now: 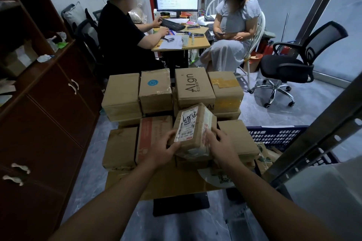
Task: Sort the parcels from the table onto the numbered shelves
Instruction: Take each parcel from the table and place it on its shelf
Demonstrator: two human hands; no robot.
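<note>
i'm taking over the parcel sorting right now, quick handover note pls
Left hand: grips the labelled parcel at its near left corner.
Right hand: grips the same parcel's right side, which is held tilted over the pile.
Table: many boxes stacked on it, among them the Align box and the blue-sticker box.
Done: one parcel in hand; none seen shelved.
Left: shelve it, then the rest. No shelf numbers show, only a metal upright on the right.

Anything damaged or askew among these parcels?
The small brown cardboard parcel with a white label, held tilted between left hand and right hand, is bound in wrinkled clear tape; the blue-stickered cardboard box looks creased.
</note>
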